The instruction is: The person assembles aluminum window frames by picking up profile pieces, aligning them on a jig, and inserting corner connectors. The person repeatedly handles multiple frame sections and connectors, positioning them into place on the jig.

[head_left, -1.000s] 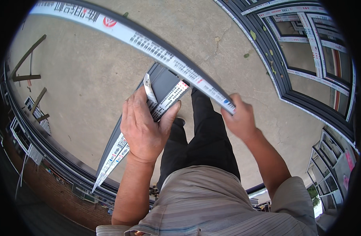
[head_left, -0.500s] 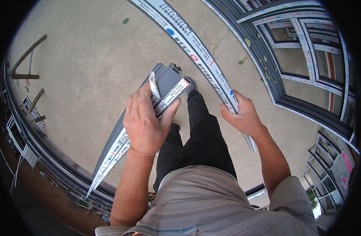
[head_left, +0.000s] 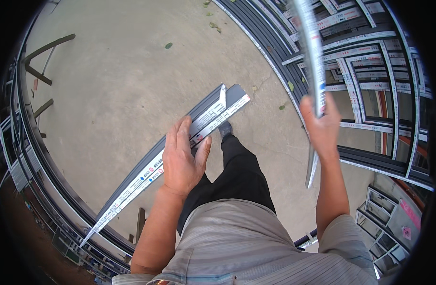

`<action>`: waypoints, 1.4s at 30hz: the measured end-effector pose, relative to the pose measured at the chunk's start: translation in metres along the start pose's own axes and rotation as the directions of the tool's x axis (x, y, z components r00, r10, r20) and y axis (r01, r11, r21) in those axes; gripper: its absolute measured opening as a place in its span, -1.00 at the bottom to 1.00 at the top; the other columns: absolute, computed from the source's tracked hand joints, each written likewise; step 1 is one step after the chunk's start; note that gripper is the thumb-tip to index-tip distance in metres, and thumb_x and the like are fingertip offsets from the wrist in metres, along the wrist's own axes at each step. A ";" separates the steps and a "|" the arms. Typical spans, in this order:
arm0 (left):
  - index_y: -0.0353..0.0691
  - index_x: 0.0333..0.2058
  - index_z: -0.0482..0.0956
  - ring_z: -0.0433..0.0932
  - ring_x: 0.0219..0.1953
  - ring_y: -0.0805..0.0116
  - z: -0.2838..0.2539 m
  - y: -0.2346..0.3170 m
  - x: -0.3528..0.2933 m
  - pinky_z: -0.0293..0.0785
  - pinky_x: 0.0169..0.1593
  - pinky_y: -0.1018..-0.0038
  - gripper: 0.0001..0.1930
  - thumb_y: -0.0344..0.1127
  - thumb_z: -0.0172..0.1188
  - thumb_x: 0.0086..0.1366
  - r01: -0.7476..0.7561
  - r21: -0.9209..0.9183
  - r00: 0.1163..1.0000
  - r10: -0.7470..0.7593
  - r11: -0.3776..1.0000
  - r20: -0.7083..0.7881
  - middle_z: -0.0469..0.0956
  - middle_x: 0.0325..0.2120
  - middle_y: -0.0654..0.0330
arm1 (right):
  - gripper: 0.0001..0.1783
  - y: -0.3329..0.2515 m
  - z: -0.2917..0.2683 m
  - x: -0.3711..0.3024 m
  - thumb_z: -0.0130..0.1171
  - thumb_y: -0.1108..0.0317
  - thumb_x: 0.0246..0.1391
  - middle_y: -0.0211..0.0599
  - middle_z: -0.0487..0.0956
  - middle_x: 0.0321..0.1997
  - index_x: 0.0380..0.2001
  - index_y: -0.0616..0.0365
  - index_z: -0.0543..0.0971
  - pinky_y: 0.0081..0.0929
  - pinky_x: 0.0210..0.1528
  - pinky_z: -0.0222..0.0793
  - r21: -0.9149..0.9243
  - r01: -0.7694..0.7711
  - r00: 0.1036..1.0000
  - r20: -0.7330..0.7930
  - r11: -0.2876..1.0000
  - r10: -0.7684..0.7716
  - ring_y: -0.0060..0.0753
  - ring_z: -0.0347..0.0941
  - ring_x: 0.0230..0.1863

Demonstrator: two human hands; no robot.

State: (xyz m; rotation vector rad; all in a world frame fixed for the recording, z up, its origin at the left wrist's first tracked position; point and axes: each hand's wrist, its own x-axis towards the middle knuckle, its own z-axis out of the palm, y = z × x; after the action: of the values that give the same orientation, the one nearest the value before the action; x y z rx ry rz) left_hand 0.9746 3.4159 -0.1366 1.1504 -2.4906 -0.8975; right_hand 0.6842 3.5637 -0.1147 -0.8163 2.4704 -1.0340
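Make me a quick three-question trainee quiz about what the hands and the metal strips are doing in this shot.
1. True or false: the left hand grips a grey profile that slants down to the person's left.
2. Which hand holds the blurred white strip? A) left B) right C) neither
3. Fill in: behind the right hand, dark window ______ lie stacked on the concrete floor.

Key: 1 true; 2 B; 3 frames.
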 end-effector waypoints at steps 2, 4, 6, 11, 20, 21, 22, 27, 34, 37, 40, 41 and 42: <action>-0.44 0.27 0.45 0.57 0.15 -0.26 -0.011 -0.009 -0.018 0.55 0.20 0.10 -0.39 -0.24 0.43 0.37 -0.017 -0.025 1.000 0.017 1.000 -0.018 0.54 0.16 -0.25 | -0.63 -0.024 -0.012 0.015 0.43 0.09 0.33 -0.56 0.48 -0.45 -0.25 0.17 0.57 -0.56 -0.33 0.33 0.016 0.100 0.963 -0.251 0.995 -0.093 -0.67 0.34 -0.39; -0.45 0.26 0.46 0.56 0.17 -0.26 -0.024 -0.017 -0.036 0.55 0.21 0.10 -0.40 -0.26 0.43 0.37 -0.015 -0.024 1.000 0.015 1.000 -0.017 0.54 0.17 -0.26 | -0.64 -0.059 -0.026 0.022 0.46 0.05 0.32 -0.54 0.48 -0.51 -0.27 0.09 0.57 -0.66 -0.43 0.29 0.034 0.231 0.873 -0.448 0.972 -0.192 -0.75 0.35 -0.49; -0.46 0.25 0.46 0.56 0.20 -0.27 -0.038 -0.027 -0.054 0.55 0.22 0.08 -0.41 -0.28 0.43 0.37 -0.016 -0.021 1.000 0.016 1.000 -0.016 0.53 0.19 -0.26 | -0.66 -0.095 -0.031 0.030 0.39 0.11 0.39 -0.50 0.50 -0.53 -0.33 0.05 0.50 -0.67 -0.48 0.30 0.131 0.513 0.722 -0.601 0.848 -0.344 -0.67 0.38 -0.57; -0.45 0.26 0.45 0.55 0.20 -0.27 -0.081 -0.063 -0.088 0.54 0.24 0.07 -0.40 -0.28 0.42 0.36 -0.023 -0.066 0.997 0.019 0.998 -0.069 0.53 0.20 -0.26 | -0.67 -0.175 -0.029 0.020 0.26 0.19 0.47 -0.37 0.50 -0.48 -0.38 0.06 0.47 -0.21 -0.03 0.58 0.409 0.743 0.653 -0.620 0.530 -0.435 -0.42 0.49 -0.36; -0.34 0.33 0.42 0.39 0.40 -0.15 -0.174 -0.113 -0.115 0.33 0.44 -0.04 -0.26 -0.27 0.51 0.23 -0.215 0.023 0.876 0.203 0.976 -0.437 0.42 0.34 -0.16 | -0.69 -0.272 0.123 -0.092 0.02 0.05 0.59 -0.39 0.44 -0.26 -0.28 -0.07 0.42 -0.03 0.48 0.20 0.904 0.357 0.880 -0.242 0.234 -0.409 -0.35 0.40 -0.09; -0.30 0.35 0.41 0.35 0.44 -0.12 -0.183 -0.115 -0.117 0.25 0.49 -0.07 -0.23 -0.25 0.52 0.21 -0.227 0.064 0.854 0.230 0.972 -0.467 0.39 0.36 -0.13 | -0.70 -0.280 0.148 -0.111 0.02 0.06 0.59 -0.39 0.42 -0.26 -0.26 -0.06 0.41 -0.05 0.48 0.20 0.949 0.238 0.922 -0.153 0.209 -0.354 -0.35 0.38 -0.09; -0.27 0.37 0.40 0.31 0.47 -0.10 -0.188 -0.118 -0.120 0.20 0.52 -0.08 -0.19 -0.22 0.54 0.19 -0.225 0.105 0.841 0.248 0.969 -0.481 0.36 0.40 -0.12 | -0.71 -0.284 0.168 -0.130 0.03 0.07 0.58 -0.39 0.41 -0.26 -0.25 -0.05 0.41 -0.07 0.47 0.20 0.975 0.144 0.927 -0.073 0.170 -0.368 -0.36 0.38 -0.08; -0.25 0.28 0.48 0.57 0.12 0.03 -0.202 -0.150 -0.130 0.43 0.32 0.04 -0.36 -0.21 0.40 0.25 -0.140 0.247 0.875 0.237 0.959 -0.422 0.59 -0.02 0.05 | -0.77 -0.295 0.229 -0.192 0.11 0.16 0.55 -0.39 0.43 -0.30 -0.22 0.01 0.44 -0.18 0.44 0.28 0.950 -0.306 0.913 0.313 0.068 -0.262 -0.41 0.43 -0.12; -0.10 0.09 0.58 0.65 -0.17 0.07 -0.233 -0.232 -0.186 0.58 -0.08 0.15 -0.61 -0.18 0.35 0.32 -0.062 0.137 0.978 0.088 0.989 -0.187 0.57 -0.34 0.13 | -0.74 -0.247 0.235 -0.132 0.11 0.25 0.54 -0.13 0.60 -0.08 -0.12 0.27 0.56 -0.10 0.49 0.36 0.886 -0.445 0.844 0.463 0.129 -0.272 -0.16 0.53 0.09; -0.13 -0.01 0.60 0.65 -0.13 0.02 -0.250 -0.282 -0.220 0.56 -0.02 0.12 -0.67 -0.11 0.36 0.37 0.032 0.144 0.987 -0.008 0.989 -0.162 0.60 -0.31 0.09 | -0.72 -0.190 0.230 -0.087 0.10 0.24 0.54 -0.04 0.62 -0.04 -0.11 0.30 0.55 -0.10 0.44 0.48 0.875 -0.424 0.886 0.455 0.235 -0.094 -0.08 0.55 0.16; -0.17 -0.09 0.61 0.64 -0.08 -0.03 -0.259 -0.305 -0.240 0.55 0.03 0.09 -0.66 -0.04 0.36 0.38 0.134 0.146 0.988 -0.121 0.980 -0.097 0.62 -0.27 0.04 | -0.74 -0.140 0.255 -0.083 0.18 0.26 0.50 -0.02 0.61 0.04 -0.06 0.29 0.54 -0.02 0.43 0.49 0.806 -0.532 0.842 0.535 0.258 0.066 -0.03 0.54 0.25; -0.18 -0.12 0.61 0.64 -0.06 -0.04 -0.259 -0.309 -0.243 0.54 0.05 0.08 -0.65 -0.02 0.36 0.38 0.162 0.147 0.986 -0.154 0.976 -0.060 0.63 -0.26 0.03 | -0.74 -0.133 0.263 -0.095 0.21 0.26 0.49 -0.02 0.61 0.06 -0.05 0.27 0.54 0.00 0.44 0.49 0.772 -0.581 0.806 0.589 0.257 0.051 -0.03 0.53 0.27; -0.20 -0.16 0.62 0.63 -0.05 -0.06 -0.255 -0.312 -0.245 0.54 0.05 0.06 -0.60 0.06 0.35 0.38 0.192 0.160 0.981 -0.189 0.968 -0.036 0.65 -0.26 0.01 | -0.73 -0.137 0.273 -0.111 0.25 0.24 0.46 -0.03 0.60 0.11 0.00 0.22 0.54 0.01 0.45 0.46 0.737 -0.614 0.782 0.617 0.282 0.089 -0.03 0.53 0.29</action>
State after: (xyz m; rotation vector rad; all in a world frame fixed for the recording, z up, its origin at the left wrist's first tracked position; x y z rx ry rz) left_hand 1.4396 3.3369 -0.1276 1.4649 -2.5072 -0.7336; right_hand 0.9597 3.4088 -0.1903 -0.0286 1.1447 -1.5254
